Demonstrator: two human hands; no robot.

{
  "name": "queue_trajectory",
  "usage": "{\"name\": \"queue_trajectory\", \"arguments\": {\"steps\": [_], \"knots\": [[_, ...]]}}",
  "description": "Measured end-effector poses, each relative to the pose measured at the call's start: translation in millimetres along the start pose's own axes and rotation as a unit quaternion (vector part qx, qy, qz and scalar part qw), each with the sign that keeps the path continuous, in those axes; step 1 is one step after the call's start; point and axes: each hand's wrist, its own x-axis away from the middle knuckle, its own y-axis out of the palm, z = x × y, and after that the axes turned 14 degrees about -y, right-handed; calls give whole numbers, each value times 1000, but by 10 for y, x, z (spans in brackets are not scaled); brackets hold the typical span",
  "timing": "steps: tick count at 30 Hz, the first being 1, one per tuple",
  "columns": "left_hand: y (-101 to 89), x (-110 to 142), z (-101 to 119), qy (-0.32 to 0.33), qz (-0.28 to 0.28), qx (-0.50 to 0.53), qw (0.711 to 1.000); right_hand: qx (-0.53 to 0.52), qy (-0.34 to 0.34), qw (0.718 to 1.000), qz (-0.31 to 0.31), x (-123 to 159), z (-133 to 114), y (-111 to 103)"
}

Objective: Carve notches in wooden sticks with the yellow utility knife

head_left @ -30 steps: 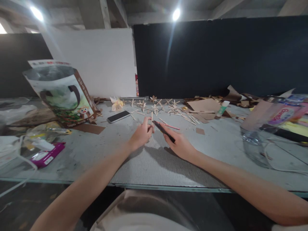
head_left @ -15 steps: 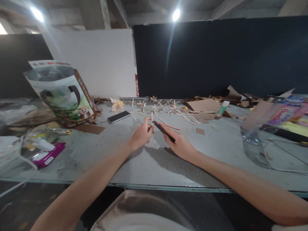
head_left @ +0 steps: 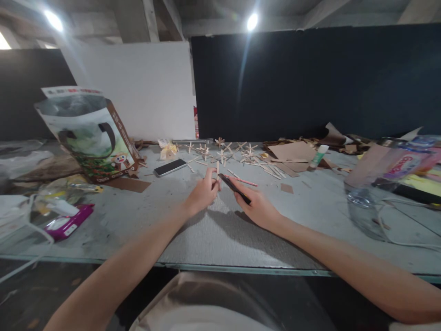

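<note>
Head view, with the bench [head_left: 206, 248] read as a clock face centred between the hands and twelve straight ahead: the left hand [head_left: 203, 191] is pinched closed on a small wooden stick [head_left: 217, 167], which stands nearly upright at the dial's centre. The right hand [head_left: 257, 202] is curled firmly round a slim black tool [head_left: 237, 188], its tip aimed toward ten, right by the stick; whether they touch I cannot tell, nor whether the tip carries a blade.

If it is sharp, the likeliest trouble is a slip: the left fingertips sit close to that tip, so too much push could carry it into them. The stick gives little to grip, so sideways pressure could twist it loose or snap it. A red-and-white rod [head_left: 248, 182] lies near two, just beyond the right fingers, and could be knocked by a careless sweep. Loose sticks [head_left: 272, 171] near one and a phone [head_left: 170, 167] at ten leave limited room for a forward lunge.
</note>
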Motion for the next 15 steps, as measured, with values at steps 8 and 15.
{"name": "queue_trajectory", "arguments": {"steps": [8,15], "knots": [[-14,9,16,-6,-6,5,1000,3,-6,1000,0,6,12,5],[2,-9,-22,-1,0,-2,1000,-9,-7,1000,5,-1,17,7]]}}
